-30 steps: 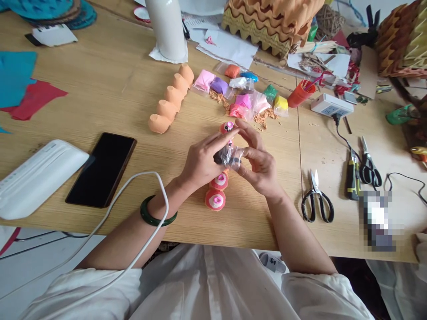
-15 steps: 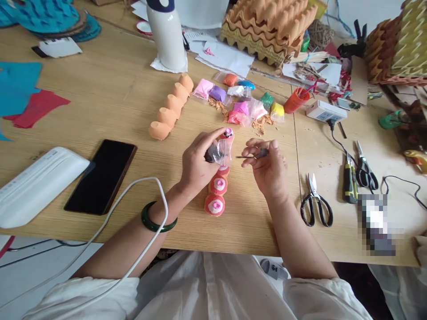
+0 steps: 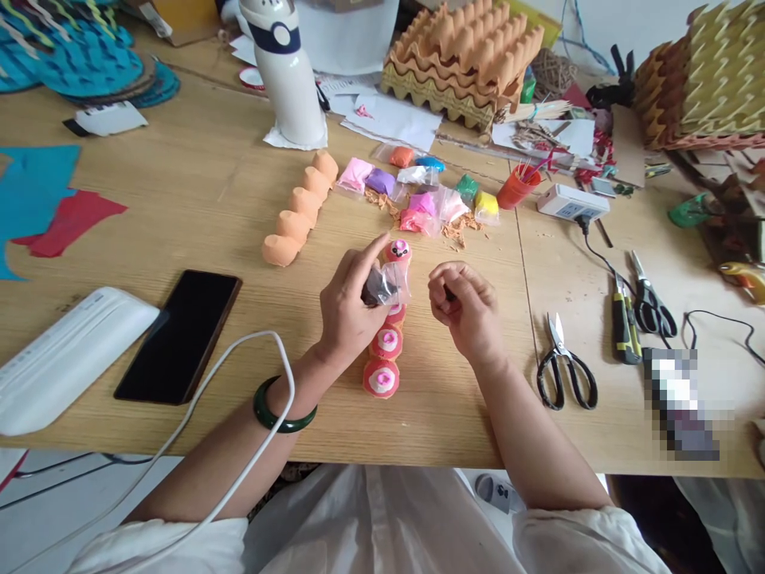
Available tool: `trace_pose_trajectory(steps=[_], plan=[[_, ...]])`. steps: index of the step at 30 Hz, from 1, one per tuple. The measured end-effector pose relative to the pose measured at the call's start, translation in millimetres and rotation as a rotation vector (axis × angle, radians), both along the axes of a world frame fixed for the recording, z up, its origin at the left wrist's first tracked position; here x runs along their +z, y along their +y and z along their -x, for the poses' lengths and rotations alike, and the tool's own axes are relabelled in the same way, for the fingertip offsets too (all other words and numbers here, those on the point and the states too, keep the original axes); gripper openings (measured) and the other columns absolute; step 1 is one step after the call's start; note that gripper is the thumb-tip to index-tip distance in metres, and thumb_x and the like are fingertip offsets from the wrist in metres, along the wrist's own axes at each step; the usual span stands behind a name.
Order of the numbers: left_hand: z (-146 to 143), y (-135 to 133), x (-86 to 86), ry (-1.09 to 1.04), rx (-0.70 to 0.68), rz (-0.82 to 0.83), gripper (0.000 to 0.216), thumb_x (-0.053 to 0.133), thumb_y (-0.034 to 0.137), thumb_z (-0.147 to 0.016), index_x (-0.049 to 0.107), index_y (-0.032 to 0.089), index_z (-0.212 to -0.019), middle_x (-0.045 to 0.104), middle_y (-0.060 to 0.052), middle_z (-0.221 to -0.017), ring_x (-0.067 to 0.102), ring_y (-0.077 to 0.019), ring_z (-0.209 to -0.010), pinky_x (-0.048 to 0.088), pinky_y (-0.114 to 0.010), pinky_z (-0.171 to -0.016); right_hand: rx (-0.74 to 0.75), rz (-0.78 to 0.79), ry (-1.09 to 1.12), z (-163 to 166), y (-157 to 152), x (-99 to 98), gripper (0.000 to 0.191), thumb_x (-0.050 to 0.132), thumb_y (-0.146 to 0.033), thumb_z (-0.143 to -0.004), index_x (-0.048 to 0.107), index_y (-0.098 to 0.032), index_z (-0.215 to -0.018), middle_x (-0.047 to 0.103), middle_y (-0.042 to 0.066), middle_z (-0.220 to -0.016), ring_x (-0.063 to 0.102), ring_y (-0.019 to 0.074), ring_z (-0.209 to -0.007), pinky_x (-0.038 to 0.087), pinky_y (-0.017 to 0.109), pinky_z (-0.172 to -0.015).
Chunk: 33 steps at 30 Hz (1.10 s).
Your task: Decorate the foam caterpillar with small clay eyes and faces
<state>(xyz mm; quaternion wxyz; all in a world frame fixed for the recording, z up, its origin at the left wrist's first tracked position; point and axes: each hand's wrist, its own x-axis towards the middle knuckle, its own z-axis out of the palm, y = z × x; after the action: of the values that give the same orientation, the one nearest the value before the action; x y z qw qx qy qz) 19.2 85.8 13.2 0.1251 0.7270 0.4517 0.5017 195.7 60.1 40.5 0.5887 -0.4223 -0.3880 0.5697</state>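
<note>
My left hand [image 3: 350, 307] grips a small clear plastic bag [image 3: 387, 285] with dark clay inside, held just above a row of pink-topped orange cups [image 3: 382, 359] on the wooden table [image 3: 197, 191]. My right hand [image 3: 469, 307] is curled beside it, fingertips pinched on a small dark bit of clay [image 3: 448, 293]. A gap of a few centimetres separates the two hands. Beyond them lie several bags of coloured clay [image 3: 418, 195].
A black phone [image 3: 179, 335] and a white device [image 3: 65, 355] lie at the left, with a white cable [image 3: 239, 414] over my arm. Plain orange cups [image 3: 299, 211], a white bottle [image 3: 285, 76], egg trays [image 3: 466, 56], scissors [image 3: 562, 363], pliers [image 3: 649, 299] and a power strip [image 3: 572, 203] surround the work spot.
My hands have separated: the right one pulled a dark bit of clay out of the bag and curled shut around it. The left keeps hold of the bag.
</note>
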Motion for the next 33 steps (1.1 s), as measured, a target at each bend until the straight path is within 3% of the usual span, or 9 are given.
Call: trace_pose_trajectory(steps=[4,8,14,19,24,28,33], plan=[[-1.8,-1.2,0.7,0.007,-0.021,-0.046,0.057,0.074,0.013,-0.089,0.062,0.021,-0.144,0.068,-0.002,-0.098,0.064,-0.0162,-0.086,0.053,-0.026,-0.08,0.012,-0.17,-0.254,3.7,-6.8,-1.0,0.013,0.078,-0.034,-0.092,0.081,-0.022,-0.089,0.057,-0.004,-0.064,0.041,0.0071,-0.054,0.034,0.022,-0.048],[-2.0,-1.0,0.6,0.023,-0.035,-0.041,0.052,0.074,0.025,-0.093,0.063,0.021,-0.143,0.069,-0.004,-0.099,0.066,-0.0177,-0.089,0.053,-0.027,-0.082,0.039,-0.39,-0.538,1.2,-9.4,-2.0,0.011,0.073,-0.021,-0.094,0.083,-0.022,-0.098,0.076,0.002,-0.083,0.059,0.0099,-0.066,0.047,0.025,-0.061],[-1.2,-1.5,-1.6,0.101,-0.016,0.019,0.05,0.068,0.029,-0.095,0.061,0.024,-0.145,0.071,-0.004,-0.103,0.067,-0.0195,-0.093,0.053,-0.028,-0.084,-0.025,-0.646,-0.939,-1.9,-8.2,-8.2,0.014,0.069,-0.014,-0.096,0.079,-0.017,-0.105,0.067,0.0,-0.071,0.053,0.01,-0.06,0.044,0.025,-0.058],[-3.2,-5.6,-0.7,0.118,-0.095,0.035,0.05,0.066,0.022,-0.095,0.061,0.025,-0.145,0.072,-0.005,-0.105,0.068,-0.0205,-0.097,0.054,-0.028,-0.085,-0.071,-0.675,-0.908,4.0,-9.9,-10.7,0.011,0.067,-0.01,-0.097,0.074,-0.018,-0.095,0.07,0.001,-0.075,0.058,0.0102,-0.062,0.046,0.023,-0.059],[-4.6,-6.0,-0.5,-0.002,-0.225,0.059,0.046,0.064,0.014,-0.096,0.064,0.021,-0.141,0.069,-0.004,-0.099,0.064,-0.0169,-0.088,0.055,-0.027,-0.082,0.008,-0.756,-0.873,4.6,-9.2,-16.8,0.012,0.063,-0.019,-0.103,0.074,-0.017,-0.099,0.072,0.004,-0.08,0.059,0.0107,-0.063,0.044,0.024,-0.057],[-4.4,-3.3,-3.3,-0.028,-0.151,0.072,0.044,0.067,0.014,-0.094,0.068,0.022,-0.137,0.071,-0.004,-0.102,0.065,-0.0167,-0.09,0.055,-0.026,-0.083,0.151,-0.849,-1.129,-4.0,-5.3,-15.1,0.018,0.056,-0.013,-0.1,0.073,-0.017,-0.097,0.063,0.001,-0.065,0.051,0.013,-0.057,0.035,0.028,-0.055],[-2.6,-1.0,-4.1,0.075,-0.074,0.072,0.04,0.07,0.022,-0.094,0.073,0.024,-0.133,0.068,-0.002,-0.093,0.062,-0.0156,-0.081,0.05,-0.025,-0.075,0.27,-0.757,-1.205,-6.1,-5.6,-13.0,0.022,0.053,-0.012,-0.093,0.072,-0.018,-0.084,0.058,0.001,-0.062,0.047,0.0144,-0.058,0.03,0.031,-0.056]])
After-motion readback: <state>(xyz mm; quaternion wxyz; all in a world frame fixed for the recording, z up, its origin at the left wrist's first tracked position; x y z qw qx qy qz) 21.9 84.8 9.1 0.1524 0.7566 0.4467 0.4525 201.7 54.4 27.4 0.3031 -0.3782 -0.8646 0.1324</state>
